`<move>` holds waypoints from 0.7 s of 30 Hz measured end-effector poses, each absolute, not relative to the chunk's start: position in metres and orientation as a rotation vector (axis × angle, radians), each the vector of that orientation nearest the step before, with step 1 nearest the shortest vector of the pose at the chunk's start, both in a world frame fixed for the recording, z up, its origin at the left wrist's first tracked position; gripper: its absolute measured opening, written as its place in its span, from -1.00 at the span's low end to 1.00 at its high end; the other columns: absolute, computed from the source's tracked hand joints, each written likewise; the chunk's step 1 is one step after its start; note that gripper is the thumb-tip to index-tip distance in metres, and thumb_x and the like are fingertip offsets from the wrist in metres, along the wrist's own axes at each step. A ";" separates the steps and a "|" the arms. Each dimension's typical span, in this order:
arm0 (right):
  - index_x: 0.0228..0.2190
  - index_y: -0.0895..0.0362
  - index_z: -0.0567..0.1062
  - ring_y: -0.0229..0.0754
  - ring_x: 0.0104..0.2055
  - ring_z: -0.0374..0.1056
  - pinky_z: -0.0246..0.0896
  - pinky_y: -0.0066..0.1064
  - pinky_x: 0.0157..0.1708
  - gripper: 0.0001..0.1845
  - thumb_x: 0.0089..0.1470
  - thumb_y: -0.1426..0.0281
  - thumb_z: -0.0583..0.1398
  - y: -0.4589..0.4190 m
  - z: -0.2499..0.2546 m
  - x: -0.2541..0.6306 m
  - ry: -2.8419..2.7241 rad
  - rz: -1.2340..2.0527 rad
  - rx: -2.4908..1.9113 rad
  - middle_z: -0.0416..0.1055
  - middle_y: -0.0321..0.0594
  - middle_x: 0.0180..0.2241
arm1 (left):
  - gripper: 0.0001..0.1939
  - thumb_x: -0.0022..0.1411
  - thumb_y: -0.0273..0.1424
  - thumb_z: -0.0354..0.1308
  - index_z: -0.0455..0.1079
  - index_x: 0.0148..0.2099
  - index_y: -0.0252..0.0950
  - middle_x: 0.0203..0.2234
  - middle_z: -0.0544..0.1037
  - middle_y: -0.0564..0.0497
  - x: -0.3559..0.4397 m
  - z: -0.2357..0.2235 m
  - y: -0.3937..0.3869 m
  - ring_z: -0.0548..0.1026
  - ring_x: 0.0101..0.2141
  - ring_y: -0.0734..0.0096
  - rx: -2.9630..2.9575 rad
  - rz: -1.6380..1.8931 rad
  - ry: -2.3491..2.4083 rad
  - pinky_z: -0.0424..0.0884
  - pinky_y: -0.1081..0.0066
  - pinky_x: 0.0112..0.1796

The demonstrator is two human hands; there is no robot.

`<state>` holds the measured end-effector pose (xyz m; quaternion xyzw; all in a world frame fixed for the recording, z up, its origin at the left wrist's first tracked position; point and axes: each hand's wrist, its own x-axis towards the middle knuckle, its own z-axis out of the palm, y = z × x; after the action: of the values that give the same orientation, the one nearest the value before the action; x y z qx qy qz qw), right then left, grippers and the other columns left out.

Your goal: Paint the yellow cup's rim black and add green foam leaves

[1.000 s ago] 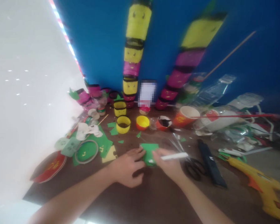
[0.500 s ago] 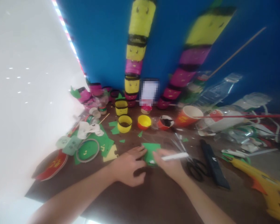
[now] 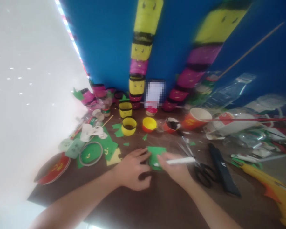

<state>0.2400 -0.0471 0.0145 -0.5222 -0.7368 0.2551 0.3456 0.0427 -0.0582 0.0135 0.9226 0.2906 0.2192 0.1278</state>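
A small square of green paper (image 3: 158, 152) lies on the brown table between my hands. The outstretched fingers of my left hand (image 3: 132, 169) rest on its left edge, with thumb and index finger apart. My right hand (image 3: 175, 169) is closed around a white pen (image 3: 181, 161), its tip down at the paper's lower part. Black-handled scissors (image 3: 206, 175) lie just right of that hand, blades pointing away. To the left of my left hand are a piece of yellow paper (image 3: 113, 158) and a larger green sheet (image 3: 111, 148) with a clear ring (image 3: 91, 154) on it.
Yellow cups (image 3: 128, 126) and red paper cups (image 3: 196, 118) stand along the back. Behind them, stacks of painted cups (image 3: 136, 86) rise against the blue wall. A black case (image 3: 224, 168), a yellow glue gun (image 3: 264, 179) and plastic bottles (image 3: 238, 90) lie on the right.
The whole view has shifted slightly, so things on the table appear a little further right. Both hands keep their places at the green paper, and the pen stays in my right hand.
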 end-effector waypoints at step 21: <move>-0.69 0.11 0.38 -0.28 -0.62 0.17 0.04 -0.46 -0.62 -0.64 0.03 0.21 0.12 -0.044 0.015 0.237 -1.885 0.725 -1.388 0.30 -0.34 -0.70 | -0.75 0.05 -0.27 0.04 0.45 -0.35 -0.31 -0.02 0.40 -0.21 0.043 0.014 -0.059 0.28 0.08 0.13 2.662 0.693 0.854 0.20 0.17 0.09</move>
<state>0.2367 -0.0444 0.0147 -0.5328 -0.7238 0.2783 0.3388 0.0431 -0.0591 0.0144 0.9163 0.2939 0.2386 0.1303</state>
